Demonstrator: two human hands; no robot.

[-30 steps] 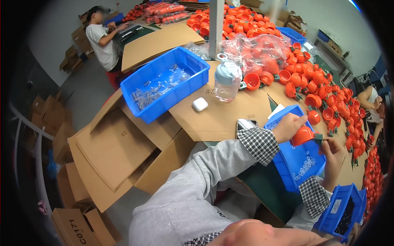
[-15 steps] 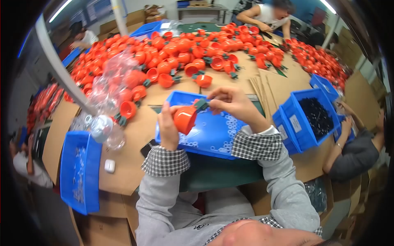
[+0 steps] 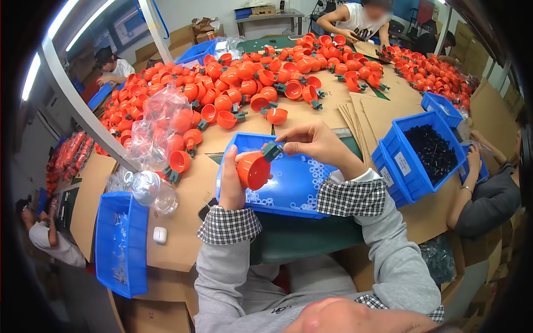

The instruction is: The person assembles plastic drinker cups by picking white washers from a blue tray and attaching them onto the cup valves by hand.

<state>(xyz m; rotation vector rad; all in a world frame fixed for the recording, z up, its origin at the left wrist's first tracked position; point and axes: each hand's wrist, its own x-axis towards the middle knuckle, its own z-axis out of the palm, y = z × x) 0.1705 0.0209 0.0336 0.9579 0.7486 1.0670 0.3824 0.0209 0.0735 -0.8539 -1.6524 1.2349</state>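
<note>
My left hand (image 3: pixel 232 182) is wrapped round an orange-red plastic cup (image 3: pixel 255 171) with a dark green fitting (image 3: pixel 271 151) on its side. The cup is tilted, with its opening facing down toward me and the fitting pointing up and right. At the fitting's outer end, the thumb and forefinger of my right hand (image 3: pixel 317 145) are pinched together. Whatever is between those fingertips is too small to make out. Beneath both hands stands a blue tray (image 3: pixel 277 191) with many small white rings (image 3: pixel 313 176) scattered along its floor.
A large heap of similar cups (image 3: pixel 239 75) covers the far table. At left are a blue bin (image 3: pixel 121 244), a clear plastic bottle (image 3: pixel 147 187) and a white case (image 3: pixel 160 235). A bin of black parts (image 3: pixel 427 152) stands at right. Co-workers (image 3: pixel 491 188) sit around.
The camera view has shifted, so most things appear slightly lower and farther right. My left hand keeps the cup, and my right fingertips stay at the fitting's end.
</note>
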